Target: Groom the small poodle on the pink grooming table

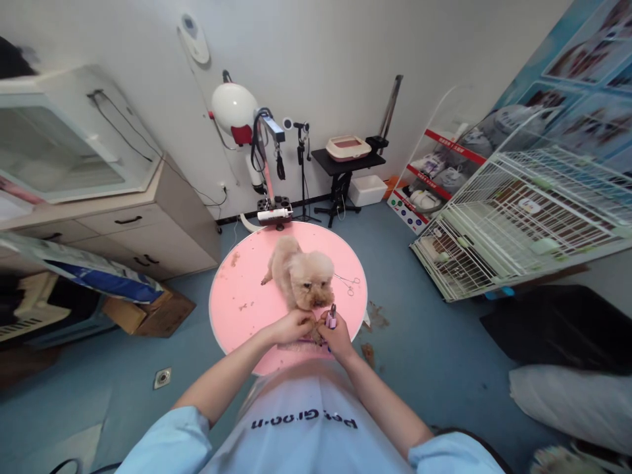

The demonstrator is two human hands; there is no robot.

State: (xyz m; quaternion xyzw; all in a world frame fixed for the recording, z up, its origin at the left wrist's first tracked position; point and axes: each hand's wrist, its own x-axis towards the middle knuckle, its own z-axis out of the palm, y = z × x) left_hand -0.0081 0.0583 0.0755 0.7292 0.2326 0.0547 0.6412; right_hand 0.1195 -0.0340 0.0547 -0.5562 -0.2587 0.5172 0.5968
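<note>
A small tan curly dog (297, 275) lies on a round pink grooming table (237, 296), its head toward me. My left hand (291, 327) is closed around the dog's front paw just below its muzzle. My right hand (336, 334) is closed on a small pink and dark nail clipper (332, 317), held upright right beside that paw. Both hands touch near the table's front edge. The paw itself is mostly hidden by my fingers.
Metal scissors (349, 283) lie on the table right of the dog. A grooming arm and dryer stand (264, 158) rise behind the table. White wire cages (523, 210) stand at the right, a cabinet (123, 230) and cardboard box (153, 313) at the left.
</note>
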